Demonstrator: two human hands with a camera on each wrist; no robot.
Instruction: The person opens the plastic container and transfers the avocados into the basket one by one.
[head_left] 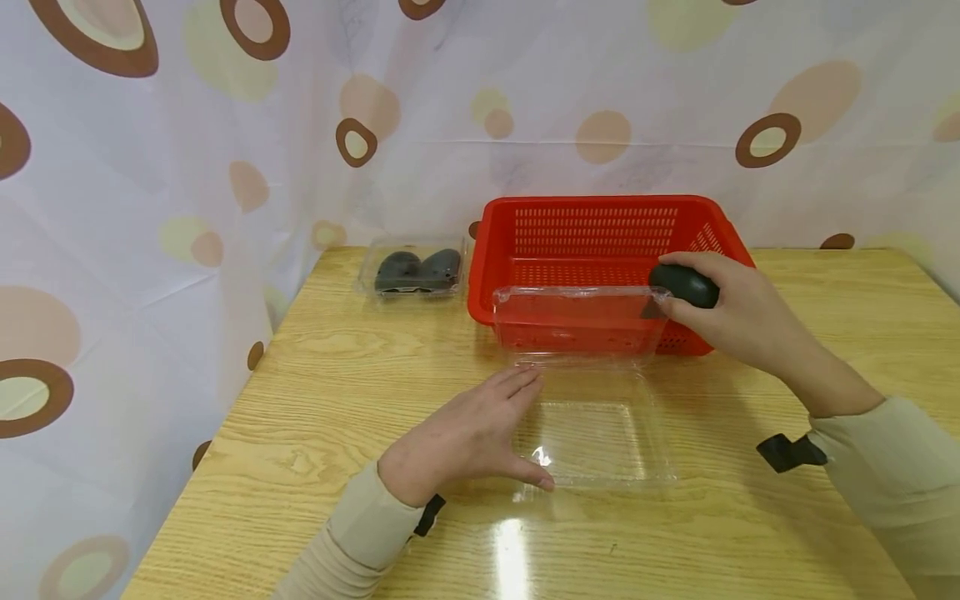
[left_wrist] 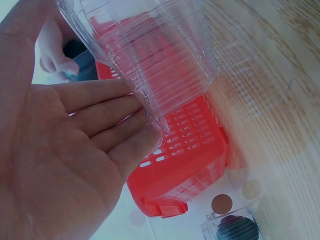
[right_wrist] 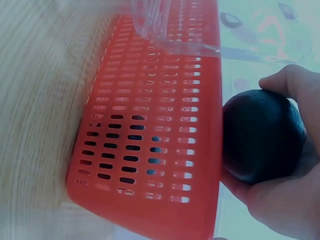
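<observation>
An open clear plastic clamshell box (head_left: 592, 425) lies on the wooden table (head_left: 330, 392), its lid (head_left: 577, 312) standing up against the red basket (head_left: 600, 242). My left hand (head_left: 472, 433) rests flat with straight fingers against the box's left side; in the left wrist view my fingers (left_wrist: 100, 120) touch the clear box (left_wrist: 150, 55). My right hand (head_left: 731, 312) grips a dark avocado (head_left: 684, 285) above the basket's front right corner. In the right wrist view the avocado (right_wrist: 260, 135) sits in my palm beside the basket wall (right_wrist: 155, 130).
A second clear box holding two dark avocados (head_left: 416, 271) stands at the back, left of the basket. A spotted curtain (head_left: 150, 167) hangs behind and to the left. The table's left edge (head_left: 225, 417) is close to my left arm.
</observation>
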